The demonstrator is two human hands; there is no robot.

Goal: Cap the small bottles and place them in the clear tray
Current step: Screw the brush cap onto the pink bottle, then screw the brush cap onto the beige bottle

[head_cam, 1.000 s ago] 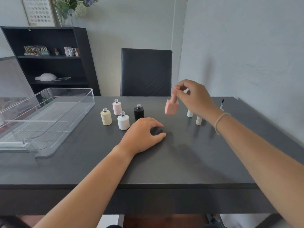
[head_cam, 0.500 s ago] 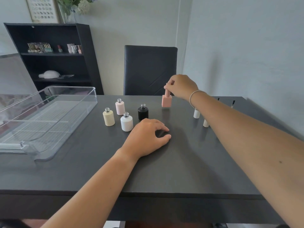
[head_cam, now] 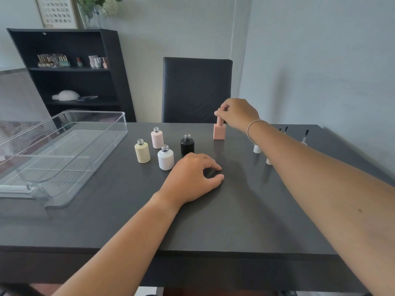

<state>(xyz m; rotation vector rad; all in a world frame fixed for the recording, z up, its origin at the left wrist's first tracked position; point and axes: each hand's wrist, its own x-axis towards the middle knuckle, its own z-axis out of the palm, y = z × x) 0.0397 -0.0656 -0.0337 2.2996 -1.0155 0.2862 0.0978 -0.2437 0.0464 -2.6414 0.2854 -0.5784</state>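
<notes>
The right hand (head_cam: 239, 113) pinches the cap of the pink bottle (head_cam: 219, 131), which stands upright on the table (head_cam: 235, 221) at 12 o'clock. The left hand (head_cam: 192, 178) rests palm down at centre, fingers loosely curled, holding nothing. At 11 o'clock of it stand four uncapped bottles: cream (head_cam: 142, 152), pale pink (head_cam: 157, 138), white (head_cam: 165, 158), black (head_cam: 187, 145). The tray (head_cam: 85, 159) lies at 9 o'clock, its left side cut off. Loose caps (head_cam: 256, 148) at 2 o'clock are partly hidden behind the right forearm; their count is unclear.
</notes>
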